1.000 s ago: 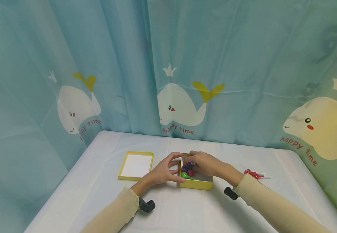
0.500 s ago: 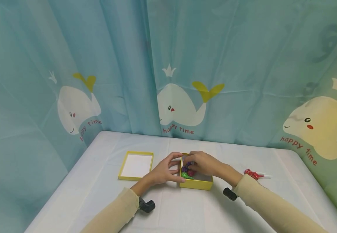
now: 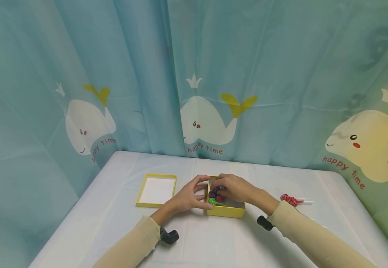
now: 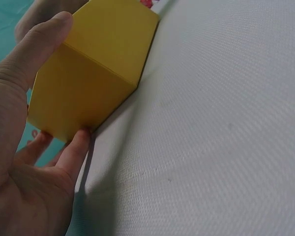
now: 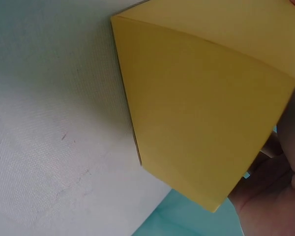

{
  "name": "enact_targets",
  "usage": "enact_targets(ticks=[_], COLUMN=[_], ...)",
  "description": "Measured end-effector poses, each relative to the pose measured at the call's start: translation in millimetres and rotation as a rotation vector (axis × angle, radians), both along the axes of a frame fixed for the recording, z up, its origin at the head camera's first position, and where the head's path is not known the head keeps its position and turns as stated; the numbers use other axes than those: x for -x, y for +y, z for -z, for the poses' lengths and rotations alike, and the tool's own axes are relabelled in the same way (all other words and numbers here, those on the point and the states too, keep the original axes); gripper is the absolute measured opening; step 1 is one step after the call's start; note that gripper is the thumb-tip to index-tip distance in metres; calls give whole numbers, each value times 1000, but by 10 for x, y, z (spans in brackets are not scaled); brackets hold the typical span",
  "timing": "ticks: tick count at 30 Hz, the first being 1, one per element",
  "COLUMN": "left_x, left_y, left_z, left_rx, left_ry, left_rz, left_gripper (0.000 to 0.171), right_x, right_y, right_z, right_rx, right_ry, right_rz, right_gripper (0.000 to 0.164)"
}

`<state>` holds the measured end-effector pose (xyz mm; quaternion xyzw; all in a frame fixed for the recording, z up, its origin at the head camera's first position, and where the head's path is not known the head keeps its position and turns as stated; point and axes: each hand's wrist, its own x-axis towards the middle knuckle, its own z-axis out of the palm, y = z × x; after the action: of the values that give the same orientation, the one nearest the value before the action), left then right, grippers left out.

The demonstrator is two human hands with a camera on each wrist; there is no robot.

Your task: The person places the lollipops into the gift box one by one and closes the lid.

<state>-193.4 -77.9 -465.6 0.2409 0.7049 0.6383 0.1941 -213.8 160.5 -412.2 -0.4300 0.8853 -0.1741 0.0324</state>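
Note:
In the head view an open yellow box (image 3: 225,211) stands at mid-table with foil-wrapped lollipops along its left side. My left hand (image 3: 187,195) grips the box's left end, thumb at the near corner and fingers spread toward the far corner. My right hand (image 3: 235,188) reaches over the rim into the box, its curled fingertips pinching a purple lollipop (image 3: 218,188). Beside it lie another purple lollipop (image 3: 212,194), a red one (image 3: 219,198) and a green one (image 3: 212,201). Both wrist views show the box's outer walls, which hide what is inside.
A yellow-rimmed box lid (image 3: 156,190), white inside, lies left of the box. Red-wrapped lollipops (image 3: 291,200) with white sticks lie to the right, near my right sleeve. A blue curtain (image 3: 147,74) with whale prints hangs behind the white table (image 3: 194,242).
My right hand's fingers have shifted slightly over the lollipops inside the box. The left hand, the box and the lid stay in place.

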Motion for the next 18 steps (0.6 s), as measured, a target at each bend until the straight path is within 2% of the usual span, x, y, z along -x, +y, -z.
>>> enact_targets(ticks=[18], left_x=[2], left_y=[1], left_z=[-1], left_rx=[-3], left_ry=[-6], left_rz=[-2], left_gripper=[89], right_x=[-28], right_y=[33], right_z=[-44], right_rx=[15], right_ry=[-25], right_rz=[-19], right_gripper=[32])
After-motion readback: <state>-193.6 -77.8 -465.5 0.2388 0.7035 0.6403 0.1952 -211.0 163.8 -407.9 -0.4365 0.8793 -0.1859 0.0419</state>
